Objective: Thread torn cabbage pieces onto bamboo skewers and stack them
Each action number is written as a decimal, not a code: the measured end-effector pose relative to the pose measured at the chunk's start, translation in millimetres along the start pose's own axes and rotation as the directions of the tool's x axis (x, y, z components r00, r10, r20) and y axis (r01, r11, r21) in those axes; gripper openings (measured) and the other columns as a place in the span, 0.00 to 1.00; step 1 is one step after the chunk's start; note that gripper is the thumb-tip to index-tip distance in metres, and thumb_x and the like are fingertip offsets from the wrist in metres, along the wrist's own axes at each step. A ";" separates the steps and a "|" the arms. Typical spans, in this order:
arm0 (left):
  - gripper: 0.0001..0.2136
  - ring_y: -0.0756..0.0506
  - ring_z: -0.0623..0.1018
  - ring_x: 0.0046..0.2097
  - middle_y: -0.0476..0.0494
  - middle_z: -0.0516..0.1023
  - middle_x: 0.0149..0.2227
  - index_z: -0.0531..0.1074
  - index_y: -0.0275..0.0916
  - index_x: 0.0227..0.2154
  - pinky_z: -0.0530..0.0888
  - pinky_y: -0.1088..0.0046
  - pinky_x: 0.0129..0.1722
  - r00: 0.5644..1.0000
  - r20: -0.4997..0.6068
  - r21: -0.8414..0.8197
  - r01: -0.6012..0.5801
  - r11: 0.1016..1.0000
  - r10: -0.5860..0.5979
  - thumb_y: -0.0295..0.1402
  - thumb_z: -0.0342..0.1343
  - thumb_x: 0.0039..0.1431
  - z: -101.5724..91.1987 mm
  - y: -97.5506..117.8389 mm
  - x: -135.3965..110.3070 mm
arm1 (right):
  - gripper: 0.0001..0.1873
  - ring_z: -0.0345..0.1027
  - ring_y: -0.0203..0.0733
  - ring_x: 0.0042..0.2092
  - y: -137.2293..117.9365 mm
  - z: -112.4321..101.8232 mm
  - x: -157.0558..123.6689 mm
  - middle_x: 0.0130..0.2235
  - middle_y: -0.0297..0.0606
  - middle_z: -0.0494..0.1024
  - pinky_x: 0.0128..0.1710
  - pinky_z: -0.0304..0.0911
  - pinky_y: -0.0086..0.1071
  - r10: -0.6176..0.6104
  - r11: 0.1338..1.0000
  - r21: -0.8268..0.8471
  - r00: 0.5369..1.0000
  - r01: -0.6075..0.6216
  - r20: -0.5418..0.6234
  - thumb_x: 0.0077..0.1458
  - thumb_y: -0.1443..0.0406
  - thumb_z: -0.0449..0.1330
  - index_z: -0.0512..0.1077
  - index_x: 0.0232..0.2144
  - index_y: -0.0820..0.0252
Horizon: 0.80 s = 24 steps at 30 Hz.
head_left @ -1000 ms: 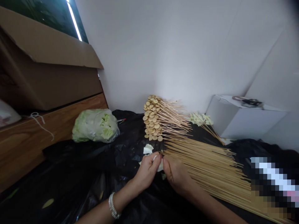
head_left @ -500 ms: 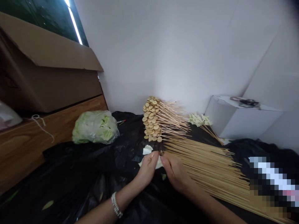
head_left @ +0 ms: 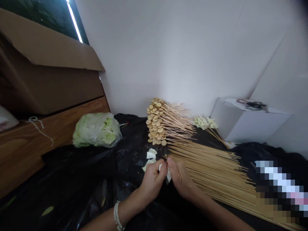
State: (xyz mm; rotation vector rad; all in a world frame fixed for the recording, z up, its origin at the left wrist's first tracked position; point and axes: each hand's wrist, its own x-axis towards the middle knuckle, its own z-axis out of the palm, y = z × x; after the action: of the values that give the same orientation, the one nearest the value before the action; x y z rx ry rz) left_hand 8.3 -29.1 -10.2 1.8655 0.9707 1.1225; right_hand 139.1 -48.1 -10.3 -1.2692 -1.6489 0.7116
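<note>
My left hand and my right hand are close together, both with fingers closed on a pale piece of cabbage leaf between them. A thin stick tip shows just above the fingers; whether either hand grips a skewer cannot be made out. Beyond my left hand lie two loose cabbage pieces on black plastic sheeting. Beside my right hand spreads a wide layer of bare bamboo skewers, pointing off to the right.
Skewers with round pale slices are piled against the wall. Cabbage skewers lie near a white box. A plastic bag of cabbage sits left, below a cardboard box on a wooden ledge.
The cabbage piece was held level across both hands; now it is bunched and hangs downward between them. My left hand has shifted slightly right and its thumb has turned.
</note>
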 end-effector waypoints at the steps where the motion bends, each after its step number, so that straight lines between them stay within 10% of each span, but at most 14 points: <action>1: 0.19 0.52 0.57 0.24 0.53 0.55 0.20 0.55 0.40 0.19 0.55 0.75 0.25 1.000 0.008 0.030 -0.026 0.999 0.026 0.41 0.42 0.65 -1.2 -0.9 -0.7 | 0.31 0.64 0.39 0.28 0.8 0.6 -1.4 0.24 0.37 0.71 0.30 0.57 0.32 0.025 1.000 0.007 0.999 -0.025 -0.023 0.65 0.47 0.39 0.68 0.22 0.56; 10: 0.17 0.52 0.62 0.24 0.53 0.60 0.21 0.59 0.38 0.20 0.58 0.75 0.27 0.990 0.089 0.169 -0.120 0.978 0.106 0.37 0.44 0.65 -7.4 -12.0 -2.2 | 0.27 0.68 0.44 0.34 17.4 2.7 -0.9 0.25 0.37 0.73 0.35 0.62 0.33 0.219 0.940 0.255 0.974 -0.228 0.062 0.54 0.40 0.52 0.74 0.28 0.55; 17: 0.19 0.53 0.61 0.24 0.52 0.60 0.20 0.60 0.38 0.19 0.57 0.75 0.26 0.983 0.085 -0.003 -0.162 0.987 0.161 0.41 0.45 0.64 -7.4 -6.8 -2.9 | 0.37 0.45 0.30 0.14 16.5 7.7 5.5 0.11 0.27 0.53 0.14 0.43 0.27 0.268 0.676 0.513 0.824 -0.530 0.499 0.54 0.35 0.41 0.57 0.12 0.55; 20: 0.22 0.53 0.57 0.22 0.53 0.57 0.18 0.59 0.38 0.18 0.55 0.76 0.23 0.996 0.068 -0.281 0.066 0.957 -0.049 0.48 0.47 0.61 -6.9 0.5 4.1 | 0.37 0.36 0.26 0.12 10.8 -3.2 12.0 0.09 0.23 0.47 0.12 0.31 0.26 0.125 0.547 0.610 0.776 -0.574 0.618 0.54 0.36 0.44 0.51 0.10 0.55; 24: 0.23 0.56 0.46 0.16 0.58 0.49 0.13 0.56 0.39 0.16 0.46 0.78 0.16 0.884 0.319 -0.713 0.462 0.527 -0.342 0.50 0.48 0.60 -15.1 1.1 19.7 | 0.36 0.37 0.26 0.12 1.1 -29.6 16.5 0.10 0.23 0.46 0.13 0.35 0.26 -0.016 0.516 0.709 0.822 -0.481 0.569 0.58 0.38 0.43 0.51 0.11 0.56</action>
State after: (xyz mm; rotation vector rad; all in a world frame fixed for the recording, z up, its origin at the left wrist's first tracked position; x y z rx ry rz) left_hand 1.2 -9.2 2.9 0.9102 0.6187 0.8855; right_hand 165.3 -34.5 6.3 -0.5823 -1.1775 1.9031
